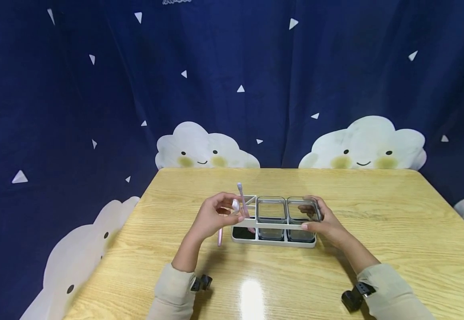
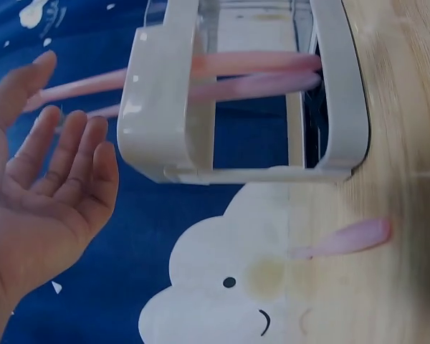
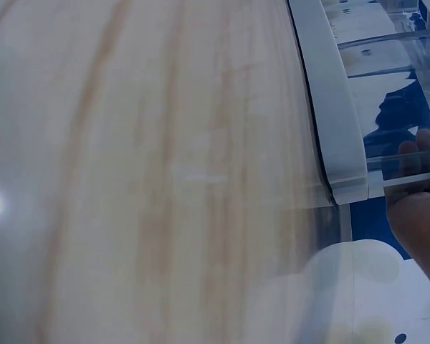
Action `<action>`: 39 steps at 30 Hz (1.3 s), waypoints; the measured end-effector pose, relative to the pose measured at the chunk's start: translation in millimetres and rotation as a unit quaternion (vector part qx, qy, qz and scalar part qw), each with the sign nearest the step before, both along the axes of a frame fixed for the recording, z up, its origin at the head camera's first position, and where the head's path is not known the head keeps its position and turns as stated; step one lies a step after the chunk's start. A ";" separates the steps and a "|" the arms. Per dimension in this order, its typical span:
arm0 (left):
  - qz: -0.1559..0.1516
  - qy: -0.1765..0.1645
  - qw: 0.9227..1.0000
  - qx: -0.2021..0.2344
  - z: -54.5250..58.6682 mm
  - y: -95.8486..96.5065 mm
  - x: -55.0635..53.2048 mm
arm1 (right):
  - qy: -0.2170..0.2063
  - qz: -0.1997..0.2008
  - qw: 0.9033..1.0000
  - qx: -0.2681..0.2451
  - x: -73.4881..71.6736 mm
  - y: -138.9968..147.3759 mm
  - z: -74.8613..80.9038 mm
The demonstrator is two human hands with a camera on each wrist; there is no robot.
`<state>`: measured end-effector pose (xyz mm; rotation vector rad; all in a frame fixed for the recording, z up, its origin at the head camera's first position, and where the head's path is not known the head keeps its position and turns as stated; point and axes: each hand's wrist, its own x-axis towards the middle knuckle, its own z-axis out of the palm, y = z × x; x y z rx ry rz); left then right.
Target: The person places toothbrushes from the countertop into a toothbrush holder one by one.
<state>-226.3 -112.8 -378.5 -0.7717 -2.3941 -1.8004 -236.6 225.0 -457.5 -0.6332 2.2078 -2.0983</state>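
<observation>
A white toothbrush holder [image 1: 279, 244] stands on the table with two clear square cups [image 1: 271, 210] in its right slots. Its left compartment takes two pink toothbrushes [image 1: 240, 191], leaning with their bristles up. Beside that compartment, my left hand [image 1: 212, 215] has its thumb and fingers spread around one brush head [image 1: 235, 205], without a visible pinch. My right hand [image 1: 327, 224] grips the holder's right end, thumb on the front rail and fingers behind the right cup. Another pink toothbrush [image 2: 355, 238] lies on the table left of the holder, partly hidden in the head view.
The wooden table [image 1: 391, 222] runs around the holder. Behind its far edge hangs a dark blue curtain [image 1: 216, 53] with white triangles and smiling clouds. A bright reflection shows on the table nearer me.
</observation>
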 end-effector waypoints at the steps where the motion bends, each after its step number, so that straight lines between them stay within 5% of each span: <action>1: -0.007 0.008 1.000 0.004 -1.3 -2.3 -1.1 | 0.000 0.001 1.000 -0.001 0.0 -0.1 -0.1; 5: -0.029 0.023 0.999 0.011 -4.3 -13.1 -4.0 | 0.002 0.001 1.000 -0.003 -0.2 -0.7 -0.5; 20: -0.052 -0.024 0.998 -0.010 6.9 -34.3 5.8 | 0.002 -0.001 1.000 0.003 -1.1 -2.6 1.7; 39: -0.053 -0.089 0.995 0.003 -15.2 -54.3 -12.6 | -0.011 -0.001 1.000 0.013 -1.6 1.4 2.7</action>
